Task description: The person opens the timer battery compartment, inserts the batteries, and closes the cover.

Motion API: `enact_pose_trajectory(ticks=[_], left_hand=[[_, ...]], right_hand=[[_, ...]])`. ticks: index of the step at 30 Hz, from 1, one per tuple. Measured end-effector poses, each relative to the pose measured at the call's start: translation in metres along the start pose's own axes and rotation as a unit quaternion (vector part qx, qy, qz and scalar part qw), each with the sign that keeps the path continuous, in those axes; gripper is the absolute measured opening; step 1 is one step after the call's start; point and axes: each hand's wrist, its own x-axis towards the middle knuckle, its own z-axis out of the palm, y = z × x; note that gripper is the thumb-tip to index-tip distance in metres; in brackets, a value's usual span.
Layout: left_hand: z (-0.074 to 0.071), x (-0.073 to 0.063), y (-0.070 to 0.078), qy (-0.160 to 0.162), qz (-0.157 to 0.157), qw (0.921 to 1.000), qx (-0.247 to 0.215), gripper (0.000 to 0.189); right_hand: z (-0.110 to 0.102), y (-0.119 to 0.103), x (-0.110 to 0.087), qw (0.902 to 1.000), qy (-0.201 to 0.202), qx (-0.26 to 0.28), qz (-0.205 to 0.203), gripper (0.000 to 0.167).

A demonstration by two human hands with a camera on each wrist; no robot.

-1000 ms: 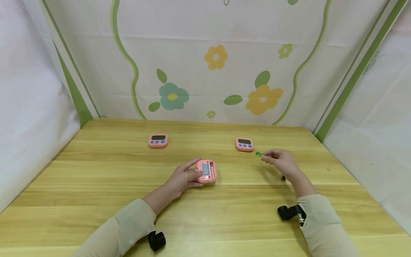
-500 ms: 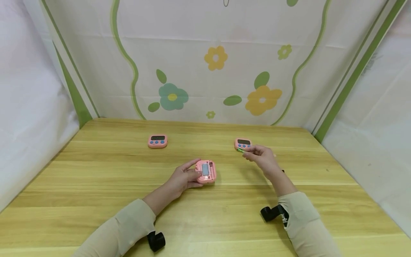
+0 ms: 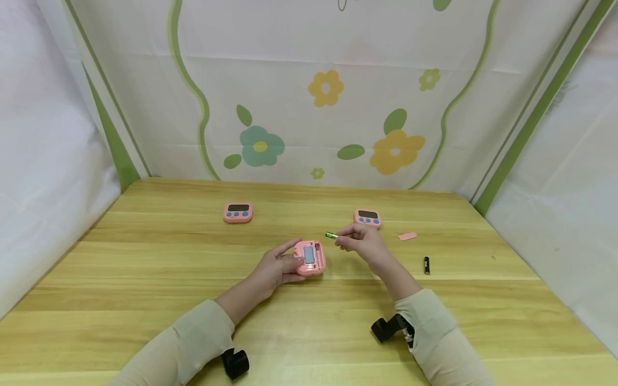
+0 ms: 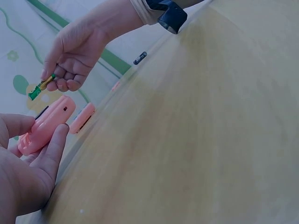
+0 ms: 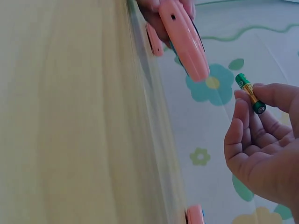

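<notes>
Pinching the battery [image 3: 330, 235] crosswise to the slot [image 3: 318, 256], the right hand [image 3: 364, 245] hovers just right of the timer [image 3: 309, 255] the left hand [image 3: 279, 269] grips.

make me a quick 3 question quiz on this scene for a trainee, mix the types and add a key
1. Short answer: what does the right hand pinch?
2. True or false: in the head view, the black battery lies on the table, nearer the person than the pink strip.
3. Multiple choice: how many timers lie on the table?
a) one
b) two
c) four

Key
1. A green battery.
2. True.
3. b; a third timer is in the left hand.
</notes>
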Motion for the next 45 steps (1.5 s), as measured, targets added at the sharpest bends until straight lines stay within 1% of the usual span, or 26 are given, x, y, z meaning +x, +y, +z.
enact_pose_trajectory(ticks=[5,10,14,19,24,29,32,38,45], left_hand=[[0.001,0.001,0.000,0.007,0.001,1.0000,-0.002,0.057],[0.001,0.001,0.000,0.006,0.002,1.0000,-0.003,0.056],[0.001,0.001,0.000,0.006,0.004,1.0000,-0.006,0.057],[0.001,0.001,-0.001,0.005,0.010,0.9999,-0.006,0.057],[0.001,0.000,-0.001,0.007,0.014,0.9999,-0.006,0.057],[0.001,0.000,-0.001,0.013,0.011,0.9998,-0.007,0.057],[0.001,0.001,-0.001,0.015,0.010,0.9998,-0.008,0.057],[0.000,0.001,-0.001,0.012,0.013,0.9998,-0.009,0.057],[-0.001,0.001,-0.002,0.016,0.015,0.9997,-0.010,0.058]], right_hand=[[0.011,0.000,-0.003,0.9998,-0.015,0.008,0.010,0.014],[0.017,0.002,-0.005,0.9996,-0.005,0.003,0.029,0.011],[0.020,0.004,-0.006,0.9994,-0.011,0.002,0.033,0.011],[0.024,0.003,-0.007,0.9993,-0.015,-0.003,0.033,0.011],[0.025,0.004,-0.008,0.9996,-0.021,-0.008,0.018,0.013],[0.024,0.005,-0.009,0.9986,-0.053,-0.002,-0.005,0.022],[0.023,0.006,-0.009,0.9971,-0.075,0.004,-0.009,0.026],[0.022,0.007,-0.010,0.9937,-0.110,0.020,0.001,0.030],[0.020,0.007,-0.010,0.9869,-0.152,0.051,0.020,0.036]])
